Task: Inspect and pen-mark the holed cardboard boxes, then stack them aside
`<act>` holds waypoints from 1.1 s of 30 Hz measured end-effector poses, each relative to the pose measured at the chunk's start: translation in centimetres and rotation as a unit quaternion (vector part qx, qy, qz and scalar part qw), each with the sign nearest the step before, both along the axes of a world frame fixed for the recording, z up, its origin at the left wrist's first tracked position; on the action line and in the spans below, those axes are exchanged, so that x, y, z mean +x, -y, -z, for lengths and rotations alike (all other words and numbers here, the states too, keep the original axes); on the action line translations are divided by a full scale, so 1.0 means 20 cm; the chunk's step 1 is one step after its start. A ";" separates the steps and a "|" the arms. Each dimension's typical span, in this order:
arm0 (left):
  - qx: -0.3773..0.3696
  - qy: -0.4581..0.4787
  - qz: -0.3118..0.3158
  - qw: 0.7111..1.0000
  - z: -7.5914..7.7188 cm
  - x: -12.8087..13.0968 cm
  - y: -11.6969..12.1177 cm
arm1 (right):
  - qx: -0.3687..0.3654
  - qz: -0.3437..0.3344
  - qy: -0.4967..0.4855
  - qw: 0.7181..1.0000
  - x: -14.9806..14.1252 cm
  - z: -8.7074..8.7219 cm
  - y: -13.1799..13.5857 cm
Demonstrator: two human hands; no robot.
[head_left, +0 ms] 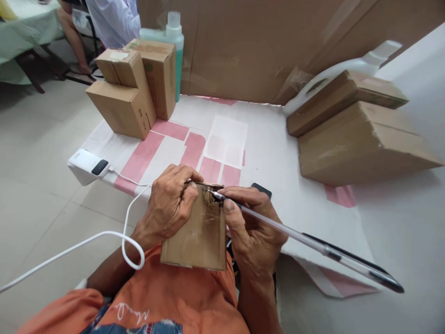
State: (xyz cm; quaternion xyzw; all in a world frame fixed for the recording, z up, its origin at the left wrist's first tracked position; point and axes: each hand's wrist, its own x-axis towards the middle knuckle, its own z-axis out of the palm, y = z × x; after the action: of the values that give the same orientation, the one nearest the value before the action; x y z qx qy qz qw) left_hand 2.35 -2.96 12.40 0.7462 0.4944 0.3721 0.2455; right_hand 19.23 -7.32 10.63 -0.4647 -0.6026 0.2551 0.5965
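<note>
A small brown cardboard box (194, 236) leans against my orange shirt at the table's front edge. My left hand (173, 202) has its fingers curled over the box's top left edge and grips it. In my right hand (255, 222) is a pen with a clear barrel (288, 229), pinched close to its point. The pen's tip touches or hovers just over dark, scribble-like marks (210, 197) near the top of the box; I cannot tell which. A black cap (385, 280) sits at the pen's far end. My right fingers hide the box's upper right corner.
Cardboard boxes (118, 109) and a green-liquid bottle (179, 55) stand at left. More boxes (347, 144) and a white jug (330, 76) are at right. A power bank (88, 163) trails a white cable (127, 227) by my left arm. A person (113, 21) sits behind.
</note>
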 end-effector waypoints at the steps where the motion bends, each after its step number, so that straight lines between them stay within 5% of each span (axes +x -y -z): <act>1: -0.001 -0.001 0.000 1.000 0.00 0.00 0.00 | 0.000 0.000 0.014 1.000 0.00 0.00 0.00; 8: -0.007 -0.010 -0.007 1.000 -0.01 0.00 -0.01 | 0.021 -0.016 0.099 0.995 0.02 -0.03 -0.01; 22: 0.001 0.003 -0.006 1.000 0.00 0.00 0.00 | -0.033 0.025 0.087 0.995 0.15 -0.09 0.05; 27: 0.000 0.016 -0.005 1.000 0.02 -0.01 0.00 | -0.137 0.083 -0.033 0.987 0.31 0.05 -0.11; 30: -0.008 0.032 -0.009 0.999 0.02 -0.01 0.00 | -0.306 0.101 0.113 0.940 0.39 0.25 -0.25; 33: -0.025 0.047 -0.014 0.998 0.02 -0.02 -0.02 | -0.442 0.139 0.325 0.824 0.40 0.41 -0.34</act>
State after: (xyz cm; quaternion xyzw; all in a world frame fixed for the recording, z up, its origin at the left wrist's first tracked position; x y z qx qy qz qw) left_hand 2.01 -2.65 11.94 0.7147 0.5018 0.3973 0.2821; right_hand 27.29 -0.54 2.35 -0.8135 -0.5133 0.2428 0.1260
